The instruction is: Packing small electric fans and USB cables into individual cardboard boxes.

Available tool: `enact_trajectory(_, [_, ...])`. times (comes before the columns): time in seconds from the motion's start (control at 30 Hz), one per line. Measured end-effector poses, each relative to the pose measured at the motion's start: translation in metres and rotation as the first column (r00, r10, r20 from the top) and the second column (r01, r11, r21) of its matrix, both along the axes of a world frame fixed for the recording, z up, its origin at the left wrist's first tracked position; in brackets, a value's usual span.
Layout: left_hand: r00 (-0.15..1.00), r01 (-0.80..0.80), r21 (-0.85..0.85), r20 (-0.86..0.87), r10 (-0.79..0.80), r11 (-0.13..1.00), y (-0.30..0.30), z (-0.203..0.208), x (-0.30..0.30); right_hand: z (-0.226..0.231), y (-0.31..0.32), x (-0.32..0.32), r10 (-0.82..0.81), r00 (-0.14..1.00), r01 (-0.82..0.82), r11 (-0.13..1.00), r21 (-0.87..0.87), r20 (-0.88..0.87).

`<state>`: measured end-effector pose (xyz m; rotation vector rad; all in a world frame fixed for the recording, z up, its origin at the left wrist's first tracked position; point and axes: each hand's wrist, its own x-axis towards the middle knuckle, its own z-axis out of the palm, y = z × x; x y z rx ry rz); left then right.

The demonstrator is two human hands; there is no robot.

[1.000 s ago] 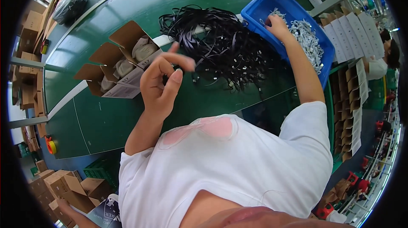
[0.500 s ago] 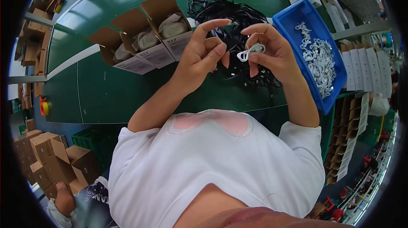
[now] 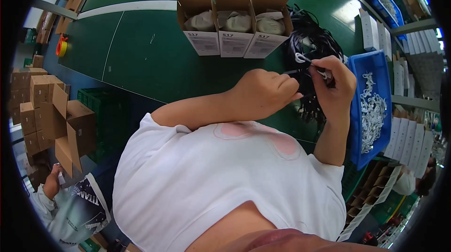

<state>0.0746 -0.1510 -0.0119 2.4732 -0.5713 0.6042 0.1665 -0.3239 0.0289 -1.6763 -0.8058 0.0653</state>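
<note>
My right hand [image 3: 336, 80] pinches a small bundle of white cord [image 3: 300, 58] between thumb and fingers; its looped end sticks out to the left. My left hand [image 3: 270, 92] is closed just left of it, with a thin black cord [image 3: 292, 71] running from its fingers toward the right hand. What lies inside the left fist is mostly hidden. Behind and beneath both hands lies a tangled pile of flat black cords [image 3: 314, 33] with small light-coloured ends. Right of my right hand stands a blue tray [image 3: 357, 151] holding many white cord bundles [image 3: 373, 116].
Three open cartons [image 3: 230, 40] with pale wrapped items stand on the green table [image 3: 145, 59], left of the cord pile. White boxes [image 3: 408, 144] stand in rows at the right. Brown cartons [image 3: 80, 125] are stacked at lower left, near another person's hand [image 3: 52, 181]. A tape roll [image 3: 61, 45] sits at far left.
The view has swung, shifting the table things. My left hand has closed from spread fingers, and a black cord now shows between the hands. The right hand keeps the white cord.
</note>
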Motion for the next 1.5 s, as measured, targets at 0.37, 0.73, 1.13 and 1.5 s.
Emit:
enact_trajectory(0.37, [0.998,-0.054,-0.24,0.004,0.057,0.969,0.025,-0.001,-0.018,-0.003,0.047,-0.028,0.023,0.996,-0.036,0.986,0.161,0.082])
enact_trajectory(0.73, [0.929,0.212,-0.485,-0.17,-0.329,0.848,0.08,-0.001,-0.041,0.01,0.072,-0.016,0.716,0.667,-0.685,0.698,-0.206,0.206])
enact_trajectory(1.13, [0.914,-0.356,-0.523,-0.367,0.172,0.775,0.204,0.035,0.018,0.013,0.163,0.014,0.546,0.833,-0.501,0.812,0.299,-0.09])
enact_trajectory(1.5, [0.747,-0.115,0.097,-0.647,0.151,0.989,0.211,0.078,0.023,0.026,0.179,0.012,0.42,0.809,-0.27,0.887,-0.375,0.41])
